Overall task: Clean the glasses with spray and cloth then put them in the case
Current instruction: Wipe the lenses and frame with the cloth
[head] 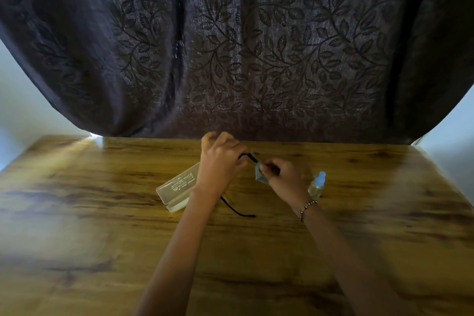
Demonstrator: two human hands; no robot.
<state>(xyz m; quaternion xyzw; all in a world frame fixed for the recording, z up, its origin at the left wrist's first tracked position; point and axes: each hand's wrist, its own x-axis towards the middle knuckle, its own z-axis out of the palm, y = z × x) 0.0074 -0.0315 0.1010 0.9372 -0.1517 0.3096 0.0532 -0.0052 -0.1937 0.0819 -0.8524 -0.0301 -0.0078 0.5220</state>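
Observation:
My left hand [220, 161] holds the black-framed glasses [250, 157] above the table; one temple arm hangs down below my wrist and ends near the table. My right hand [280, 177] pinches a small light-blue cloth [259, 174] against the frame's right side. The lenses are mostly hidden behind my fingers. A translucent glasses case [177, 186] lies shut on the table just left of my left wrist. A small clear spray bottle [317, 183] with a blue cap stands right of my right hand.
The wooden table [102, 213] stretches wide on both sides and toward me. A dark leaf-patterned curtain [230, 46] hangs right behind the table's far edge. A beaded bracelet [306, 209] is on my right wrist.

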